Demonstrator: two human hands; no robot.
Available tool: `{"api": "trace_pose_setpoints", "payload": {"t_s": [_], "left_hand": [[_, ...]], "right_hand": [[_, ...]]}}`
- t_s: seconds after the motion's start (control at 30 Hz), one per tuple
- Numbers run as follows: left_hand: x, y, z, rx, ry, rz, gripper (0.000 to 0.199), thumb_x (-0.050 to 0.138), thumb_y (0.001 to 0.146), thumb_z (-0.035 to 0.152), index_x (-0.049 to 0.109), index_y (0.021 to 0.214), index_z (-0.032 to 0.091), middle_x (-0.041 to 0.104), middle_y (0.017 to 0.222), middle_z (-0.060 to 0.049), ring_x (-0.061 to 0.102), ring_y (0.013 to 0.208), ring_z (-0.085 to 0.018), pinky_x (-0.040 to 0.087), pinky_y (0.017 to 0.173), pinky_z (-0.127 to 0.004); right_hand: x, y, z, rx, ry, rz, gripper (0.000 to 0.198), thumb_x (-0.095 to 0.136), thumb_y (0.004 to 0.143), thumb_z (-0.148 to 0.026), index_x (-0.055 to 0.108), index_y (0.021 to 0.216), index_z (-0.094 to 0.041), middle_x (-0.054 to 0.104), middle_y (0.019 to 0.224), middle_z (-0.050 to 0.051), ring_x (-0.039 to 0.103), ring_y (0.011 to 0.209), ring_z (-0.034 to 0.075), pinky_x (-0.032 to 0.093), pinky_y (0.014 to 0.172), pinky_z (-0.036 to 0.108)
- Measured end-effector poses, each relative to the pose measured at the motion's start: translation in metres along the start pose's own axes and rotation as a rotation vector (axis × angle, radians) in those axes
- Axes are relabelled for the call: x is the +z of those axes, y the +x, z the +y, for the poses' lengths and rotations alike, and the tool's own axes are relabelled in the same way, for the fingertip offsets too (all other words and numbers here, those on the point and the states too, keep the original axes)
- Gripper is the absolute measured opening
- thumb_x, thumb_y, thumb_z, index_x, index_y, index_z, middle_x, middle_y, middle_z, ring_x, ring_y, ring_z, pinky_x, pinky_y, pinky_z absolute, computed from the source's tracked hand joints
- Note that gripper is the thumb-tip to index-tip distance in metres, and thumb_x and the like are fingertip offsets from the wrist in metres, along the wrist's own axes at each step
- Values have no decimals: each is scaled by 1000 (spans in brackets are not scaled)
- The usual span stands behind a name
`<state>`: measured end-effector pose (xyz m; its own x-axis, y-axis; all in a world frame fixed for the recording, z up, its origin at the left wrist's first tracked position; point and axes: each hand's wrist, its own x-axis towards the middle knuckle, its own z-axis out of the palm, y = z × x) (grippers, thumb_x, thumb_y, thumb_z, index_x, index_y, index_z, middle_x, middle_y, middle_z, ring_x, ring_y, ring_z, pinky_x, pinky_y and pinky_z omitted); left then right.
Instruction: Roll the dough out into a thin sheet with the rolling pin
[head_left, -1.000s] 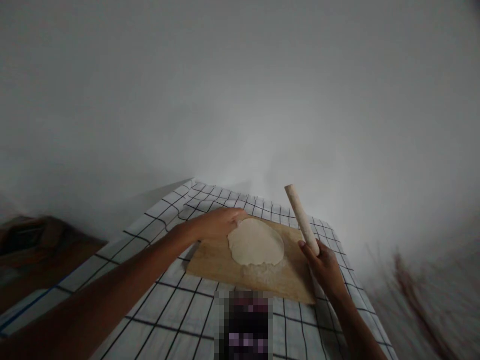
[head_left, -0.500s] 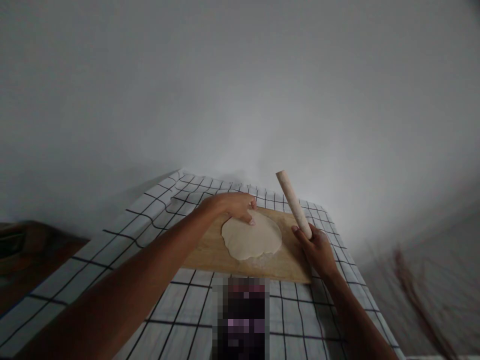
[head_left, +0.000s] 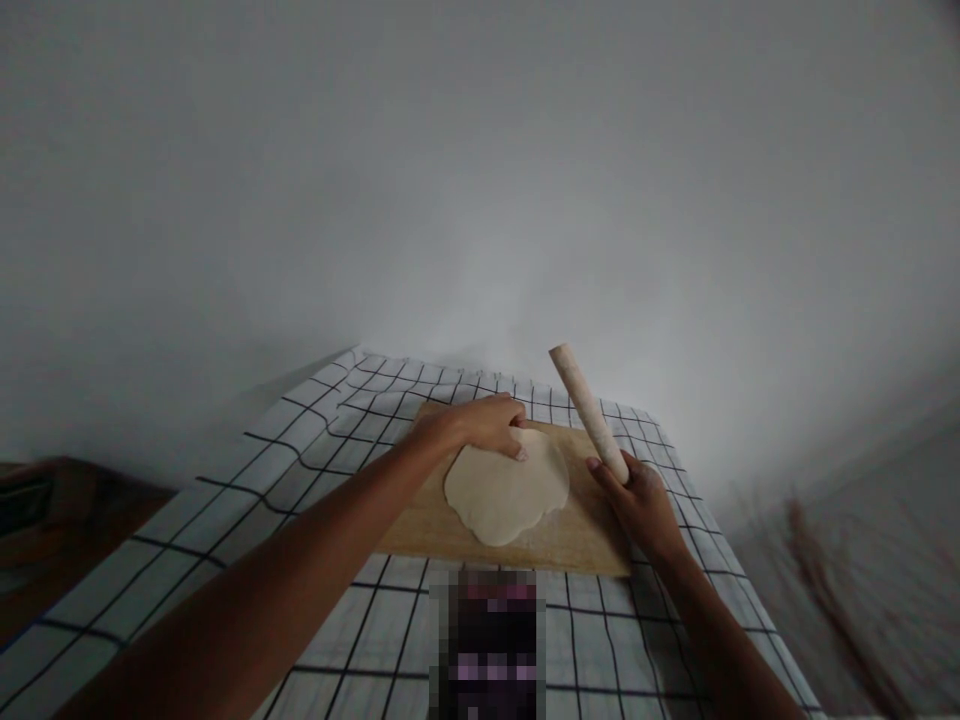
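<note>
A flat, uneven round of dough (head_left: pixel 504 497) lies on a wooden board (head_left: pixel 427 530). At the dough's far edge is my left hand (head_left: pixel 491 423), thumb on the upper side and fingers curled in at the rim, closed on it. The undersides of those fingers are hidden. My right hand (head_left: pixel 641 497) grips the lower end of a pale wooden rolling pin (head_left: pixel 589 410), which tilts up and away to the left, raised off the board. A dusting of flour shows by the dough's near right edge.
The board rests on a table covered by a white cloth with black grid lines (head_left: pixel 390 640). A pale wall (head_left: pixel 480 200) stands behind. Dry reddish twigs (head_left: pixel 832 600) are at the right, and a brown object (head_left: pixel 45 520) is at the far left.
The dough has shifted toward me at its near edge and its outline has changed. My left hand has moved slightly right. My right hand still holds the rolling pin, nearly unmoved.
</note>
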<state>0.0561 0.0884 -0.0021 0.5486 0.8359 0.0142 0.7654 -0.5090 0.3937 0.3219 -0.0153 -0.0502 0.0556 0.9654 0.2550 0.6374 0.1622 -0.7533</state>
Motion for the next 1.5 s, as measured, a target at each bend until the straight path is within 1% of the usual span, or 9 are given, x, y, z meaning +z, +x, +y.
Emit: {"api": "trace_pose_setpoints", "payload": {"t_s": [0.1, 0.23, 0.33, 0.47, 0.57, 0.73, 0.87, 1.27, 1.5], "left_hand": [[-2, 0, 0, 75, -97, -90, 31, 71, 80, 37, 74, 106, 19, 77, 101, -4, 68, 85, -18, 44, 64, -23], [-5, 0, -3, 111, -183, -146, 28, 65, 85, 39, 76, 99, 17, 77, 92, -3, 68, 79, -17, 44, 64, -24], [-3, 3, -7, 87, -216, -103, 32, 62, 88, 43, 77, 97, 17, 77, 90, -3, 67, 79, -17, 43, 65, -24], [1, 9, -14, -18, -224, 16, 36, 55, 92, 42, 75, 101, 14, 77, 93, -7, 68, 83, -19, 43, 65, -26], [-1, 10, -21, -89, -225, 27, 32, 58, 89, 39, 75, 98, 14, 77, 91, -8, 69, 80, -20, 43, 64, -26], [-9, 7, -29, -137, -215, -44, 24, 67, 82, 39, 75, 88, 17, 75, 81, -5, 67, 71, -19, 41, 59, -25], [-11, 5, -29, -168, -199, -73, 22, 69, 79, 38, 74, 87, 17, 73, 76, -4, 64, 65, -17, 39, 56, -25], [-7, 7, -33, -192, -242, -92, 24, 68, 81, 36, 74, 94, 17, 76, 88, -7, 68, 67, -18, 48, 56, -24], [-8, 6, -36, -213, -247, -92, 27, 61, 88, 37, 73, 102, 16, 74, 88, -7, 67, 58, -16, 50, 49, -24]], "right_hand": [[-1, 0, 0, 10, 14, -8, 48, 61, 90, -64, 58, 77, -19, 41, 63, -4, 38, 59, 12, 27, 51, 24], [-2, 1, -1, -5, 0, 6, 48, 61, 90, -64, 54, 73, -20, 39, 62, -5, 36, 58, 12, 27, 50, 24], [-2, 1, 0, -12, -7, 16, 48, 61, 90, -65, 53, 72, -20, 39, 61, -5, 36, 57, 12, 26, 50, 24], [-2, 1, 0, -16, 12, 9, 48, 61, 90, -65, 52, 72, -21, 40, 61, -5, 37, 56, 12, 27, 49, 24], [-3, 1, -1, -22, 7, 16, 48, 61, 90, -64, 52, 72, -21, 41, 61, -4, 38, 56, 12, 27, 49, 25], [-3, 1, 0, -14, 1, 20, 47, 62, 90, -62, 51, 72, -21, 42, 61, -4, 40, 56, 12, 28, 50, 25], [-1, 0, 2, -9, 11, 16, 46, 62, 91, -62, 53, 74, -21, 43, 62, -5, 40, 57, 13, 28, 50, 25], [-2, 0, -1, -10, 19, 14, 47, 62, 91, -63, 52, 73, -21, 39, 62, -5, 36, 58, 12, 27, 50, 25], [-3, 1, 0, -36, -19, 29, 47, 61, 92, -63, 54, 73, -20, 42, 61, -5, 39, 58, 12, 27, 50, 24]]}}
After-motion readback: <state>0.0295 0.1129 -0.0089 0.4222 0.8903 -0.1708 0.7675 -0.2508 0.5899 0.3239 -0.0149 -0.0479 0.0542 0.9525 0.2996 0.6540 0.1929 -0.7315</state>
